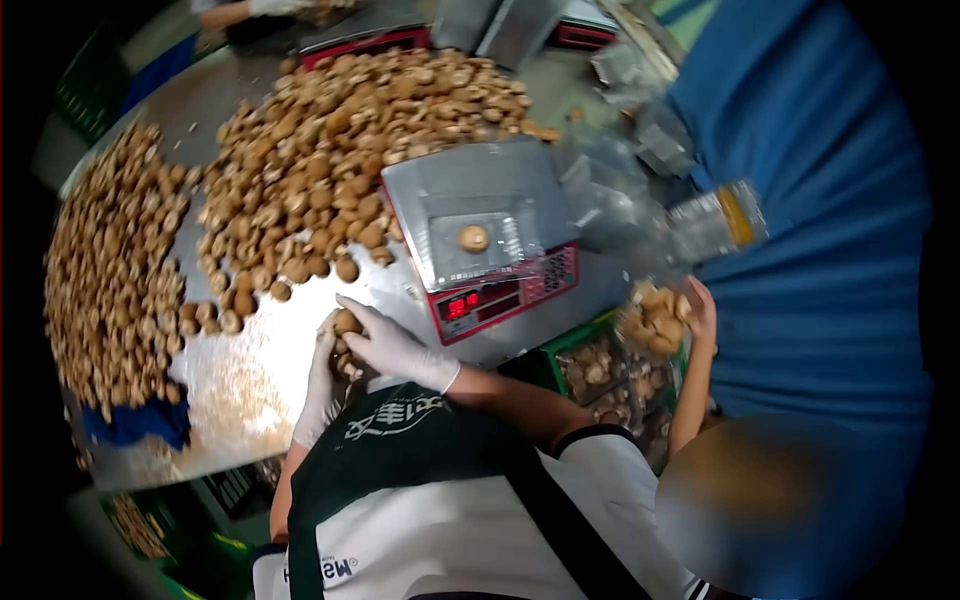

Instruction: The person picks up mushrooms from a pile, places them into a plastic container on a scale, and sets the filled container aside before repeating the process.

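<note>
Person's gloved R hand (400, 345) has its grip clamped on a mushroom (347, 322) btwn thumb & fingers, low by the near edge of the tabletop (265, 335). Gloved L hand (318, 385) is cupped just beside it, w/ more mushrooms (346, 366) btwn the two; L fingers partly hidden, can't tell how closed. Red scale (505, 300) to the R carries a clear tray (440, 225) w/ 1 lone mushroom (473, 238). Big mushroom pile (340, 130) lies beyond; co-worker's hand (703, 312) far R.
</note>
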A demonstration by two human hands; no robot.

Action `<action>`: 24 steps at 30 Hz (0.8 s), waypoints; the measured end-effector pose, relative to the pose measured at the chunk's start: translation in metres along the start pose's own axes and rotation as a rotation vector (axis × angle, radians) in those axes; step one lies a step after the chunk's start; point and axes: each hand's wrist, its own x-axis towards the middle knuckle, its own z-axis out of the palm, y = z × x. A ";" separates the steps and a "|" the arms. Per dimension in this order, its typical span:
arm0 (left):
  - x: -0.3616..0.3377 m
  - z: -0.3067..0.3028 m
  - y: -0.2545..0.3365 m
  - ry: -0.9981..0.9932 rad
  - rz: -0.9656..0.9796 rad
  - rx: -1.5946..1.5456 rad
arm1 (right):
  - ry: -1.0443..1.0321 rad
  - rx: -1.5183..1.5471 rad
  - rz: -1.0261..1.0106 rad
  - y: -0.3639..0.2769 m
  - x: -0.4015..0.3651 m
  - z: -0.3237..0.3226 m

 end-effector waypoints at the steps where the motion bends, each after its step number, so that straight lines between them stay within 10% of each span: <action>1: 0.001 0.015 0.015 -0.055 0.062 0.017 | 0.074 0.028 -0.023 -0.017 0.000 -0.014; 6: 0.008 0.167 0.086 -0.349 0.555 0.340 | 0.542 0.041 -0.275 -0.083 -0.005 -0.121; 11: 0.071 0.233 0.069 -0.352 0.928 1.008 | 0.786 -0.091 -0.005 -0.040 -0.018 -0.184; 24: 0.102 0.166 0.059 0.084 1.045 1.342 | 0.811 -0.343 -0.029 -0.024 -0.011 -0.146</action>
